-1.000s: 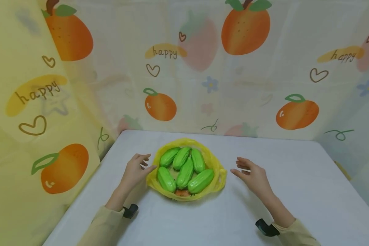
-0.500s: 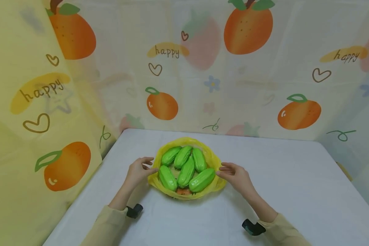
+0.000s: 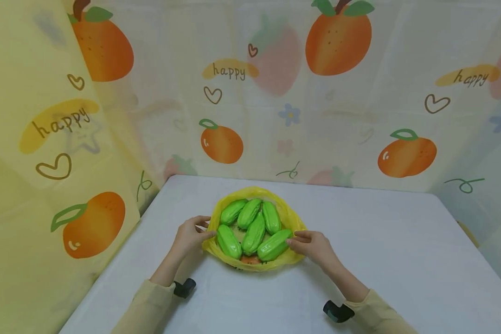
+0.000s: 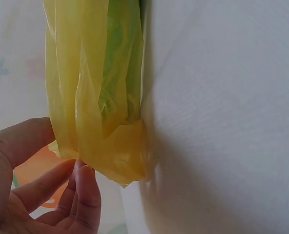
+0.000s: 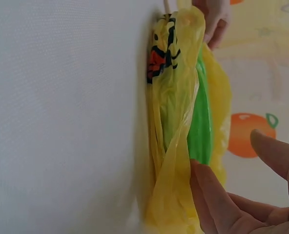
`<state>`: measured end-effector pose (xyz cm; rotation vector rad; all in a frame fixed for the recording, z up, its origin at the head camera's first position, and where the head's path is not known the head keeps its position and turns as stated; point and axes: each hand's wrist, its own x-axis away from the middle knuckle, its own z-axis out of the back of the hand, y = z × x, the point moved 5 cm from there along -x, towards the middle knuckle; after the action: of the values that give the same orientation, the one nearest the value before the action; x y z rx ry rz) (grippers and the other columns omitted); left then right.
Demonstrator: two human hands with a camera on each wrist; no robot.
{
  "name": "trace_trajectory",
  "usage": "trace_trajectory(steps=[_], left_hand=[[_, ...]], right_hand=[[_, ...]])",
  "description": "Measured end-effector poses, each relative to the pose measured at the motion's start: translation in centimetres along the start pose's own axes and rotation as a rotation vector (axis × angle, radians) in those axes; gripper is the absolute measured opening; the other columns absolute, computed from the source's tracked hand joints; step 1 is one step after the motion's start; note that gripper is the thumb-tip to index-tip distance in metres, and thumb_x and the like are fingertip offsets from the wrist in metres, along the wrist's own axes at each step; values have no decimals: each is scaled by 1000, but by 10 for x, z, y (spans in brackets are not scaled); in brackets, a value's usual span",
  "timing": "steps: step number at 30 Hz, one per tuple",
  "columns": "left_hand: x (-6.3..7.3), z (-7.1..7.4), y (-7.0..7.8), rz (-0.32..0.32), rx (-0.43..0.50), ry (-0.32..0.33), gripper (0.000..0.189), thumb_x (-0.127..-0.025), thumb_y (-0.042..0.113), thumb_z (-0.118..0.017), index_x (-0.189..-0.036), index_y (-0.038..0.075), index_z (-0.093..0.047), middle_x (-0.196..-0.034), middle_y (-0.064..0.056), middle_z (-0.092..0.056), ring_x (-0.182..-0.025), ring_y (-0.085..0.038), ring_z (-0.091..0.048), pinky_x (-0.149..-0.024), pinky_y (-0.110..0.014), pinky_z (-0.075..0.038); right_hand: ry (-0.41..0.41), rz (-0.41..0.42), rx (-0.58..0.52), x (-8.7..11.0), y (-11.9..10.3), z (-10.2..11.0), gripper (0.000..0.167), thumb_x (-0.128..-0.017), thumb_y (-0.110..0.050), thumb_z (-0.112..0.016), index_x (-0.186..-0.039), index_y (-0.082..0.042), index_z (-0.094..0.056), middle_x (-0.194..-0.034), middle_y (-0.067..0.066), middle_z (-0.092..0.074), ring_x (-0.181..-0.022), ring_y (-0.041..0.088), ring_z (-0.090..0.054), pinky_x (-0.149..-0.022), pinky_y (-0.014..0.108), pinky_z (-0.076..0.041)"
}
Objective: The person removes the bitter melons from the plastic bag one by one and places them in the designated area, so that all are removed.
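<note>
A yellow plastic bag (image 3: 281, 263) lies spread open in the middle of the table, its rim folded out round several glossy green, cucumber-shaped vegetables (image 3: 253, 233). At the bag's left side, my left hand (image 3: 189, 236) pinches the rim; the left wrist view has the thin plastic (image 4: 86, 83) between thumb and fingertips. On the opposite side is my right hand (image 3: 315, 246). In the right wrist view its fingertips (image 5: 199, 168) touch the outside of the bag, while the thumb (image 5: 269, 151) stands apart from it. Plastic partly hides the vegetables in both wrist views.
A white cloth covers the table (image 3: 392, 241). Behind and to the left hangs a curtain (image 3: 158, 55) printed with oranges and the word "happy". Dark wrist cameras sit on the left wrist (image 3: 184, 288) and the right wrist (image 3: 338, 311).
My right hand has moved left and slightly down from beside the bag to its right rim. My left hand has come in a little, and its fingers now close on the left rim.
</note>
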<state>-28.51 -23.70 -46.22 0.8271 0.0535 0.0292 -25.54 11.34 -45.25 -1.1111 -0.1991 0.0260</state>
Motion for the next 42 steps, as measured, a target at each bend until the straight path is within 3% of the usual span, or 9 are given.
trace_trajectory(steps=[8,17,25,42], left_hand=[[1,-1,-2,10,0,-5,50,-77,21,-78,-122,9,-62,-102,-11,-65,-84,-21,-61,-65,-28,-52],[-1,-2,-5,21,28,-4,49,-76,19,-79,-121,9,-63,-98,-9,-66,-81,-19,-61,-63,-26,-51],[-2,-5,-7,24,48,-3,48,-75,17,-79,-121,9,-63,-99,-10,-66,-82,-20,-62,-63,-27,-52],[-2,-2,-11,37,71,-21,49,-76,17,-78,-121,12,-62,-102,-9,-64,-84,-19,-62,-62,-27,-52]], right_hand=[[-32,-39,-13,0,7,-7,63,-83,-34,-71,-125,11,-54,-101,15,-71,-92,22,-69,-79,35,-55],[-49,-78,-115,-7,11,-21,72,-83,-29,-72,-132,14,-43,-112,24,-65,-88,24,-70,-76,34,-56],[-52,-77,-87,-13,7,-29,78,-83,-32,-73,-135,13,-38,-121,28,-58,-91,25,-68,-74,34,-57],[-47,-81,-134,-16,-2,-37,75,-82,-27,-73,-134,11,-33,-120,34,-56,-89,31,-68,-72,36,-57]])
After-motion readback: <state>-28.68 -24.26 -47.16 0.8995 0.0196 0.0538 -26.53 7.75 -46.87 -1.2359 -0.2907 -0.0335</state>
